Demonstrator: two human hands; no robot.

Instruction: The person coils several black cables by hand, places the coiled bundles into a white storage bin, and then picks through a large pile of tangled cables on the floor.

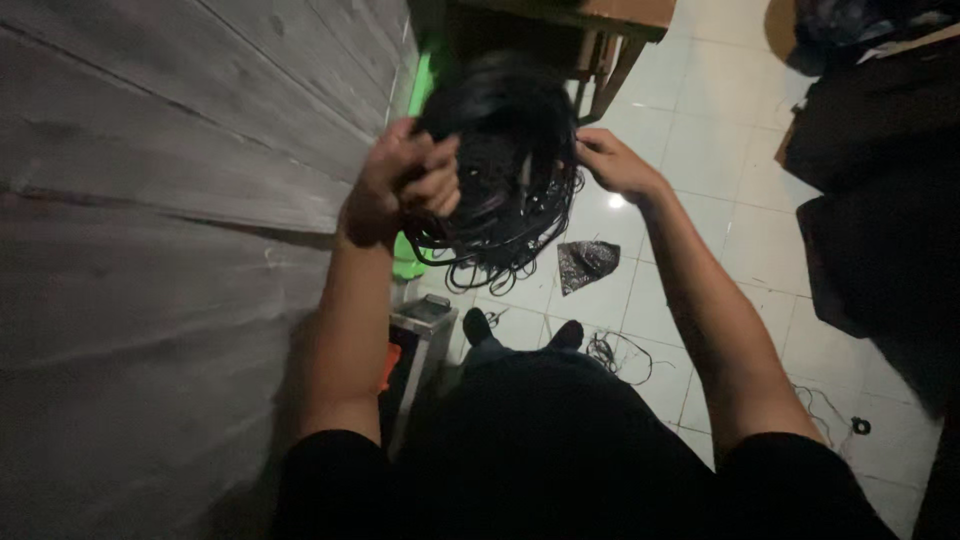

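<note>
The left hand is fisted tight around one side of a black cable coil held up over the tiled floor, while the right hand pinches its opposite edge with curled fingers.

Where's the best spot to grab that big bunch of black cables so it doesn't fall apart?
Probably at the top of the cable coil, where the loops are bunched tight, coming from both sides as the left hand and right hand do. The lower loops hang loose and spread out, so gripping there would likely let strands slip free.
</note>
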